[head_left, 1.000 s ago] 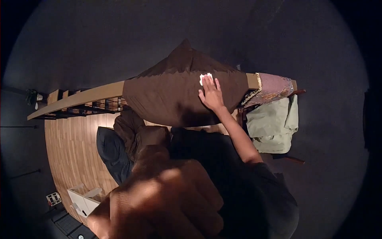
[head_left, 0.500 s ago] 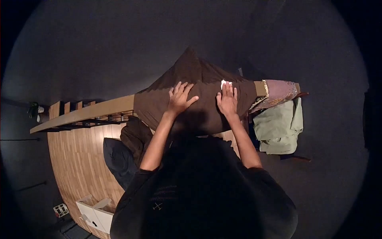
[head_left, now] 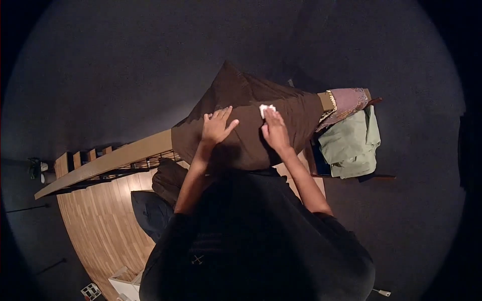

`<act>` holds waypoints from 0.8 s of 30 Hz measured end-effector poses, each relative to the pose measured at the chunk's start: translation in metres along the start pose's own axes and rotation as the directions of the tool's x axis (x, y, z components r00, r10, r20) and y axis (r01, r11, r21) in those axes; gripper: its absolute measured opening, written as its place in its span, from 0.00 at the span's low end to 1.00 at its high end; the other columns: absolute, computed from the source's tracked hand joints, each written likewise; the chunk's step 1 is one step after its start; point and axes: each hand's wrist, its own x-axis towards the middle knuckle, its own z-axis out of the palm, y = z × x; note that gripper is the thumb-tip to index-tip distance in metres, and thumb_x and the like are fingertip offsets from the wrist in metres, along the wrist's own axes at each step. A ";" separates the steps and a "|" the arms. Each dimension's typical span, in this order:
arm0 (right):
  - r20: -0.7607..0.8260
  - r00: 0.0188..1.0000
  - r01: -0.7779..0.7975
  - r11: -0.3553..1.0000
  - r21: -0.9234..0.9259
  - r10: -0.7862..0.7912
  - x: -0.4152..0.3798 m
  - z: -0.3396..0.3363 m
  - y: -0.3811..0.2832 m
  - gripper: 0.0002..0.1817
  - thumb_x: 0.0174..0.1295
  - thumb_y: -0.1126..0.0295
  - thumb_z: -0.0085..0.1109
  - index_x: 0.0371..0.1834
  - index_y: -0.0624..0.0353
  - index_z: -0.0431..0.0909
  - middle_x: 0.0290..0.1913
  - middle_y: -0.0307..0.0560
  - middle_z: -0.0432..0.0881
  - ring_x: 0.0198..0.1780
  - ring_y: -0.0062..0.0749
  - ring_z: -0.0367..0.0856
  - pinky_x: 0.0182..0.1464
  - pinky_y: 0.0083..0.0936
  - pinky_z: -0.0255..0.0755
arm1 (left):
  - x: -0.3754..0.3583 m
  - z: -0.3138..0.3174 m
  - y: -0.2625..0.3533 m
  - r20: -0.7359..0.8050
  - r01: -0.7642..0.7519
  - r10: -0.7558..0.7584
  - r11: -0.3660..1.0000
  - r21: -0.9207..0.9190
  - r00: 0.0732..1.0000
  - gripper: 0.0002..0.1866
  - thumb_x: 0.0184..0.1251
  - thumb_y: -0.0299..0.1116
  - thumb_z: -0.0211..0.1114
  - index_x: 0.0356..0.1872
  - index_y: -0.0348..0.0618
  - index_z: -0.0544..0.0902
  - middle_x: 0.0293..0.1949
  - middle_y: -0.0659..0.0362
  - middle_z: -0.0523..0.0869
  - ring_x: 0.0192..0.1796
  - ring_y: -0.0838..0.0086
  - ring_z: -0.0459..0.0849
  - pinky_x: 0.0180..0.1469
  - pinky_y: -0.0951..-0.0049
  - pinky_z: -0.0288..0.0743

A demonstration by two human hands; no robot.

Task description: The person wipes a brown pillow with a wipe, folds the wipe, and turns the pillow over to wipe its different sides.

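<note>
Dark brown fabric is draped over a long, narrow tan board or ledge, with a pointed fold rising beyond my hands. My left hand lies on the fabric with its fingers spread, empty. To its right, my right hand presses a small white wad against the fabric. The wad shows at and beyond my fingertips; the rest of it is hidden under them.
A patterned pink cloth hangs over the ledge's right end, with a light green cloth below it. Dark clothing lies at the lower left above the wood floor. A white piece of furniture stands at bottom left.
My right hand has slid left over the brown fabric with the white wad. My left hand has shifted slightly left and down in view. The camera view has tilted a little.
</note>
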 end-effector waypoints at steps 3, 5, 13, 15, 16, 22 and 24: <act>0.026 0.993 0.112 0.993 0.023 -0.112 -0.013 0.025 -0.048 0.35 0.61 0.67 0.54 0.73 0.69 0.62 0.74 0.58 0.67 0.75 0.46 0.65 0.78 0.39 0.54 | 0.003 0.017 -0.025 0.113 0.086 -0.082 0.996 -0.037 0.990 0.32 0.73 0.59 0.51 0.66 0.46 0.76 0.61 0.59 0.83 0.59 0.66 0.81 0.59 0.58 0.67; 0.018 0.986 0.167 0.985 -0.033 -0.166 -0.018 0.037 -0.056 0.37 0.61 0.67 0.54 0.75 0.69 0.60 0.76 0.57 0.64 0.76 0.43 0.63 0.78 0.39 0.52 | -0.003 0.019 -0.035 0.164 0.123 -0.115 0.991 -0.043 0.980 0.30 0.75 0.57 0.50 0.65 0.46 0.77 0.60 0.59 0.84 0.58 0.66 0.82 0.59 0.59 0.67; 0.055 0.995 0.098 0.970 -0.224 -0.088 -0.011 0.031 -0.048 0.39 0.64 0.60 0.51 0.76 0.68 0.58 0.79 0.57 0.59 0.79 0.43 0.57 0.81 0.40 0.42 | 0.000 0.017 -0.026 0.061 0.065 -0.071 0.994 0.090 0.996 0.24 0.77 0.51 0.48 0.59 0.46 0.81 0.55 0.60 0.87 0.53 0.66 0.84 0.55 0.60 0.69; 0.084 0.988 0.141 0.973 -0.181 -0.128 -0.013 0.034 -0.045 0.38 0.64 0.59 0.51 0.76 0.69 0.58 0.79 0.57 0.59 0.79 0.44 0.57 0.81 0.40 0.41 | -0.001 0.019 -0.027 0.076 0.061 -0.070 0.992 0.113 0.995 0.24 0.77 0.51 0.48 0.58 0.46 0.81 0.54 0.60 0.87 0.52 0.66 0.84 0.55 0.60 0.70; 0.034 0.997 0.070 0.971 -0.230 -0.064 -0.012 0.034 -0.038 0.38 0.64 0.60 0.51 0.76 0.69 0.58 0.79 0.57 0.59 0.79 0.44 0.57 0.81 0.40 0.42 | -0.003 0.021 -0.027 0.097 0.069 -0.079 0.992 0.105 0.992 0.24 0.77 0.51 0.48 0.59 0.46 0.81 0.55 0.60 0.86 0.54 0.65 0.84 0.56 0.60 0.70; -0.086 0.994 -0.091 0.952 -0.293 0.069 -0.023 0.033 -0.032 0.37 0.64 0.63 0.52 0.76 0.68 0.58 0.78 0.57 0.60 0.80 0.44 0.55 0.80 0.39 0.46 | -0.003 0.022 -0.026 0.148 0.101 -0.108 0.993 0.057 0.983 0.25 0.78 0.51 0.47 0.62 0.45 0.78 0.58 0.59 0.85 0.58 0.63 0.82 0.59 0.57 0.70; -0.046 0.999 -0.034 0.976 -0.216 0.025 -0.032 0.032 -0.042 0.37 0.64 0.65 0.52 0.76 0.68 0.59 0.78 0.56 0.60 0.80 0.43 0.54 0.80 0.38 0.48 | 0.000 0.019 -0.027 0.146 0.107 -0.111 0.994 0.038 0.983 0.25 0.78 0.51 0.47 0.62 0.45 0.78 0.58 0.59 0.85 0.58 0.63 0.82 0.58 0.57 0.70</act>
